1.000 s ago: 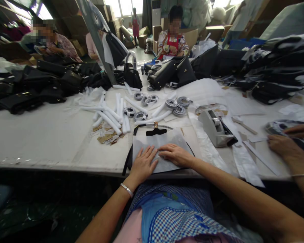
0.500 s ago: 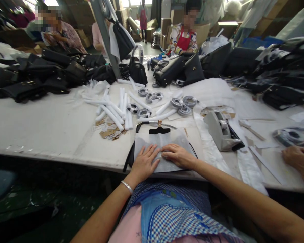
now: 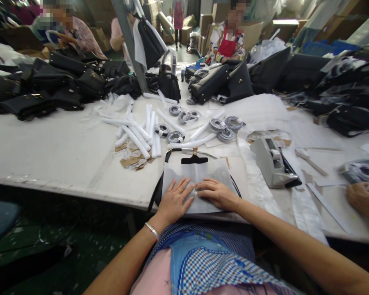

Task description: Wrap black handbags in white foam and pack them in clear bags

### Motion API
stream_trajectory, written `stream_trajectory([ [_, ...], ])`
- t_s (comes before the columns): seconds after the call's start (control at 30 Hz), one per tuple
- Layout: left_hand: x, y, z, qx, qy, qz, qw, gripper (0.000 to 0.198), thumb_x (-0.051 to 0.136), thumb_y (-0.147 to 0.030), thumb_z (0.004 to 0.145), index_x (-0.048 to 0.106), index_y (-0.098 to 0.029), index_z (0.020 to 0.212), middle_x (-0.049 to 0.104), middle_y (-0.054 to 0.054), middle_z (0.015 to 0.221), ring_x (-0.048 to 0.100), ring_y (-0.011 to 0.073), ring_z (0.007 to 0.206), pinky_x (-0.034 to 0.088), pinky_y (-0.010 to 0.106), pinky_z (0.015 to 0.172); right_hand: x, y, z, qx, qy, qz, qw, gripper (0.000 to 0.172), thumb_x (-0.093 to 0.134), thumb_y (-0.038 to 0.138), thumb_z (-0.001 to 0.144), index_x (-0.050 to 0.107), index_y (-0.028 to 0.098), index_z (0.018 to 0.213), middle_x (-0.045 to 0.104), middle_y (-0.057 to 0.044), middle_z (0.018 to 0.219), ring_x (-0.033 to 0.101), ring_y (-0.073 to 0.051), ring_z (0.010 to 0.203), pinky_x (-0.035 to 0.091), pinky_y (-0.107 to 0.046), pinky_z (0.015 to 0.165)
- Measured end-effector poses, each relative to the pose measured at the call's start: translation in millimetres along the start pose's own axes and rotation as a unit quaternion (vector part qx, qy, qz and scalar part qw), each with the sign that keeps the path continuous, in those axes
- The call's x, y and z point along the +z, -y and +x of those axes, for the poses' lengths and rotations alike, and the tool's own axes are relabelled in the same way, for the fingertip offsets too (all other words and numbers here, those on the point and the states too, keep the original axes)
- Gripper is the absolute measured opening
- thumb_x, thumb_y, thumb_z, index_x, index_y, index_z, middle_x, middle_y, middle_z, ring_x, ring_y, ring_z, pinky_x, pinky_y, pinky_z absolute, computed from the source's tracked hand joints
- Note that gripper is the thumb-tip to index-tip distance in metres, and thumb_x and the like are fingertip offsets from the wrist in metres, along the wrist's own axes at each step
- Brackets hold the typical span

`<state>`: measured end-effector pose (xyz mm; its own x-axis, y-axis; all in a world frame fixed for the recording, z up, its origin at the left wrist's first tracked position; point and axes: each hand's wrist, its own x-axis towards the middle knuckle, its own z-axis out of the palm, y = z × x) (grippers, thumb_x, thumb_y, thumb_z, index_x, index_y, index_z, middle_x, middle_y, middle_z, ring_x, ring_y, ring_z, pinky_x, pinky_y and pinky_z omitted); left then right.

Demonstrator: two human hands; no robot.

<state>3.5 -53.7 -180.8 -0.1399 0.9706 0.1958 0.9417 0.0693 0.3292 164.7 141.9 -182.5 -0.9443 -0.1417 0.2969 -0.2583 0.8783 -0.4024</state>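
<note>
A black handbag lies at the table's front edge, mostly hidden under a translucent white wrapping sheet. Its black flap tab with a gold clasp shows past the sheet's far edge, and a handle curves behind it. My left hand rests flat on the left part of the sheet, fingers spread. On the right part lies my right hand, palm down with its fingers stretched toward the left one. Neither hand grips anything.
White foam tubes and coiled wrapped straps lie beyond the bag. A grey tape dispenser stands to the right. Black bags are heaped at the back, near a metal post. A co-worker's hand is at far right.
My right hand's fingers have flattened and straightened on the sheet. My left hand stays nearly where it was. The view has shifted slightly.
</note>
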Motion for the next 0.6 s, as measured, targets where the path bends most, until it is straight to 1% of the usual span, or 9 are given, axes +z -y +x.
stream_trajectory([
  [0.07,-0.4,2,-3,0.015,-0.007,-0.008,1.000,0.043,0.046,-0.038,0.100,0.052,-0.027,0.141,0.046,0.008,0.153,0.039,0.0244,0.144,0.030,0.053,0.119,2,0,-2,0.014,-0.027,0.009,1.000,0.026,0.047,0.022,0.102,0.064,0.021,0.122,0.069,-0.008,0.124,0.062,-0.016,0.117,0.042,-0.040,0.111],
  [0.13,-1.3,3,-4,0.030,-0.013,-0.016,0.999,0.038,0.047,-0.034,0.100,0.057,-0.028,0.136,0.052,0.006,0.148,0.042,0.0235,0.142,0.030,0.052,0.119,5,-1,-3,0.016,-0.033,0.002,0.999,0.029,0.048,0.022,0.102,0.063,0.021,0.126,0.070,-0.008,0.124,0.063,-0.017,0.119,0.043,-0.040,0.110],
  [0.23,-6.1,5,-3,0.032,0.006,-0.013,0.999,0.035,0.045,-0.032,0.100,0.061,-0.028,0.132,0.058,0.004,0.144,0.045,0.0229,0.140,0.031,0.051,0.118,4,-2,-3,0.034,-0.003,-0.012,0.999,0.031,0.047,0.020,0.101,0.065,0.022,0.127,0.071,-0.007,0.123,0.061,-0.019,0.124,0.041,-0.044,0.112],
  [0.3,-11.6,7,0,0.037,0.042,0.002,0.998,0.039,0.046,-0.038,0.100,0.057,-0.029,0.136,0.054,0.003,0.147,0.043,0.0235,0.141,0.031,0.051,0.118,0,-2,-2,0.057,0.037,-0.006,0.998,0.034,0.047,0.021,0.101,0.063,0.022,0.131,0.070,-0.007,0.126,0.057,-0.020,0.129,0.034,-0.047,0.116],
  [0.37,-16.8,11,1,0.058,0.075,0.020,0.995,0.047,0.046,-0.046,0.099,0.049,-0.030,0.143,0.048,0.002,0.152,0.039,0.0237,0.143,0.028,0.051,0.119,-7,-2,-1,0.062,0.083,0.005,0.995,0.041,0.050,0.030,0.100,0.055,0.022,0.141,0.063,-0.008,0.136,0.048,-0.022,0.137,0.025,-0.051,0.120],
  [0.43,-19.2,15,-1,0.081,0.083,0.046,0.992,0.055,0.046,-0.050,0.098,0.041,-0.029,0.149,0.042,0.002,0.156,0.035,0.0249,0.146,0.025,0.050,0.120,-14,0,-2,0.056,0.114,0.001,0.992,0.058,0.053,0.044,0.098,0.043,0.021,0.150,0.049,-0.010,0.150,0.035,-0.027,0.146,0.018,-0.054,0.121],
  [0.5,-17.5,17,-7,0.087,0.069,0.078,0.991,0.059,0.046,-0.050,0.097,0.038,-0.028,0.151,0.037,0.004,0.159,0.031,0.0269,0.147,0.021,0.050,0.121,-19,2,-4,0.053,0.124,-0.015,0.991,0.069,0.052,0.053,0.096,0.035,0.022,0.154,0.035,-0.010,0.159,0.024,-0.030,0.150,0.012,-0.056,0.122],
  [0.53,-15.5,17,-10,0.083,0.055,0.094,0.991,0.060,0.047,-0.050,0.097,0.038,-0.027,0.151,0.036,0.005,0.159,0.031,0.0278,0.147,0.019,0.050,0.121,-20,4,-5,0.052,0.125,-0.022,0.991,0.069,0.051,0.055,0.096,0.033,0.023,0.155,0.030,-0.010,0.161,0.020,-0.031,0.151,0.010,-0.057,0.122],
  [0.6,-9.8,17,-16,0.072,0.025,0.113,0.991,0.060,0.049,-0.051,0.096,0.040,-0.026,0.150,0.039,0.005,0.158,0.033,0.0280,0.146,0.014,0.048,0.123,-20,6,-7,0.048,0.126,-0.033,0.990,0.067,0.049,0.053,0.097,0.031,0.024,0.155,0.027,-0.008,0.162,0.017,-0.030,0.152,0.006,-0.056,0.123],
])
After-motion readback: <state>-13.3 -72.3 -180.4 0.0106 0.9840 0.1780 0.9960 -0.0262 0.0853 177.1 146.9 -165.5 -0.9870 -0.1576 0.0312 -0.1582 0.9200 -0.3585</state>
